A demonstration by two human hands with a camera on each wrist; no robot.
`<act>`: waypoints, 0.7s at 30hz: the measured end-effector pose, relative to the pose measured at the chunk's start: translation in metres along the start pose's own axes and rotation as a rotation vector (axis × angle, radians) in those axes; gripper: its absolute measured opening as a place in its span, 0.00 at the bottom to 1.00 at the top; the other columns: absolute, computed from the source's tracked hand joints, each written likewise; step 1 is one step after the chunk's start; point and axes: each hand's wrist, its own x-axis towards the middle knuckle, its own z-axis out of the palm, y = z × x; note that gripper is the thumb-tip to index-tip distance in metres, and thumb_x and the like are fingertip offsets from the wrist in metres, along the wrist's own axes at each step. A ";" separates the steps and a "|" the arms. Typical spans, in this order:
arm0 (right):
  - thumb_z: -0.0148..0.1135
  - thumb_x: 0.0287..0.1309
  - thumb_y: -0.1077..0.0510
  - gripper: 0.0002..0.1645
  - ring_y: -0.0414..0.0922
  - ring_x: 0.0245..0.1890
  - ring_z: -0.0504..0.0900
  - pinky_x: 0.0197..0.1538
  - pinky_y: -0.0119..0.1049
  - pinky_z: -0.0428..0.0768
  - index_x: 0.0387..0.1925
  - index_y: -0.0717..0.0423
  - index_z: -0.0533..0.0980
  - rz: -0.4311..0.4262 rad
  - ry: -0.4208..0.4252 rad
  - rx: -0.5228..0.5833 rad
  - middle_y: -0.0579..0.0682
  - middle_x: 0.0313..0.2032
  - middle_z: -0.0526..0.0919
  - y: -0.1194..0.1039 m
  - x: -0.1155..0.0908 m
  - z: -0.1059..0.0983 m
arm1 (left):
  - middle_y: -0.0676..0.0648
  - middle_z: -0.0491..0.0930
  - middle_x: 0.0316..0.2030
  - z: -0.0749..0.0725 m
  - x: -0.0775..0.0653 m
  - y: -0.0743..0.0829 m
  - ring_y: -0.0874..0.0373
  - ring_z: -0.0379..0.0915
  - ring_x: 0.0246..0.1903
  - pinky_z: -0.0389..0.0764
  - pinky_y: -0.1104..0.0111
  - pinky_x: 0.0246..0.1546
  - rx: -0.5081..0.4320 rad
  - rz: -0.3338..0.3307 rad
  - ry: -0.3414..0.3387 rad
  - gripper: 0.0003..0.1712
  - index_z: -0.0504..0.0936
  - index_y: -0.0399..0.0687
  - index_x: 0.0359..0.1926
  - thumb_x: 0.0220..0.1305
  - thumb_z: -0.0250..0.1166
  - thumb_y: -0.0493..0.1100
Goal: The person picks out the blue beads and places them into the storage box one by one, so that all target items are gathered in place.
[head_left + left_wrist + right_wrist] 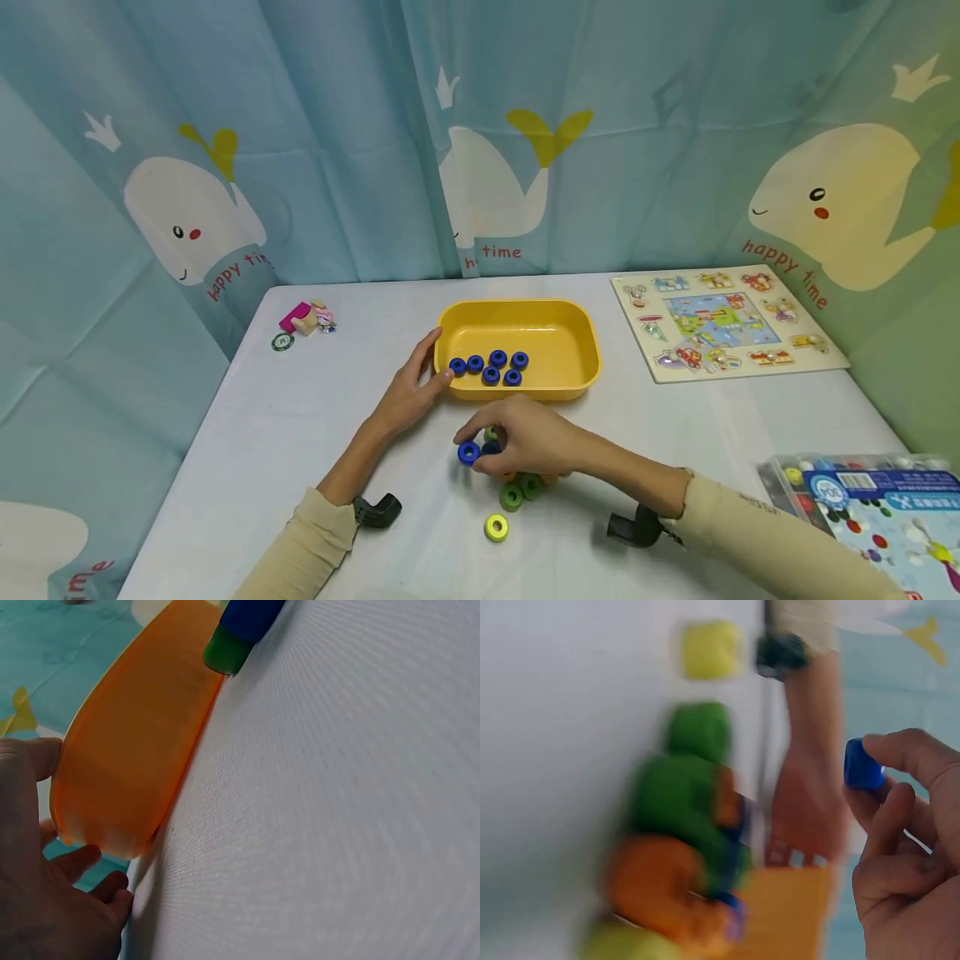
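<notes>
A yellow tray [517, 392] holds several blue rings [498, 359] in its left front part. My left hand [408, 396] grips the tray's left end, thumb at the rim and fingers against the outer wall [127, 750]. Between thumb and index finger, my right hand [536, 437] pinches one blue ring [468, 453] in front of the tray. In the right wrist view that blue ring [862, 765] shows edge-on. Under and beside the right hand lie green rings [512, 497] and orange ones [656, 881], partly hidden by it. A yellow ring [496, 527] lies nearer me.
A wooden peg puzzle board [652, 333] lies at the back right. A clear box of coloured pieces with a printed sheet [877, 508] stands at the front right. Small toys [303, 319] and a green-white disc [282, 342] lie back left. A patterned curtain [337, 167] hangs behind the table.
</notes>
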 end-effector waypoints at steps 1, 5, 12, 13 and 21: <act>0.68 0.50 0.49 0.17 0.35 0.21 0.73 0.23 0.29 0.74 0.45 0.35 0.80 -0.009 0.014 0.014 0.31 0.35 0.79 -0.002 0.001 -0.007 | 0.43 0.49 0.70 0.000 0.000 0.000 0.49 0.48 0.67 0.53 0.60 0.65 0.002 0.001 0.000 0.38 0.48 0.44 0.72 0.67 0.56 0.44; 0.69 0.49 0.51 0.18 0.37 0.19 0.73 0.21 0.32 0.75 0.45 0.34 0.80 -0.022 0.078 0.054 0.34 0.31 0.80 -0.004 0.007 -0.038 | 0.42 0.50 0.70 0.000 0.000 0.001 0.49 0.49 0.67 0.53 0.59 0.65 0.006 -0.006 0.004 0.38 0.48 0.44 0.72 0.67 0.56 0.44; 0.69 0.49 0.49 0.17 0.44 0.23 0.73 0.25 0.35 0.73 0.44 0.37 0.81 0.119 0.138 0.081 0.40 0.31 0.80 0.028 0.038 -0.076 | 0.45 0.50 0.70 0.000 0.000 0.002 0.52 0.49 0.67 0.54 0.60 0.65 0.029 -0.054 0.008 0.38 0.48 0.46 0.72 0.67 0.56 0.47; 0.69 0.49 0.49 0.18 0.45 0.23 0.73 0.25 0.35 0.73 0.44 0.37 0.81 0.133 0.140 0.087 0.40 0.32 0.81 0.035 0.043 -0.078 | 0.45 0.50 0.70 0.000 0.001 0.001 0.51 0.49 0.67 0.54 0.59 0.65 0.032 -0.059 0.007 0.39 0.48 0.46 0.72 0.67 0.55 0.48; 0.69 0.49 0.50 0.20 0.45 0.29 0.77 0.35 0.35 0.78 0.47 0.43 0.81 0.233 0.158 0.103 0.40 0.43 0.81 0.080 0.081 -0.075 | 0.54 0.48 0.70 0.007 0.009 -0.036 0.57 0.48 0.67 0.54 0.60 0.65 0.031 -0.038 0.019 0.39 0.47 0.59 0.72 0.66 0.57 0.46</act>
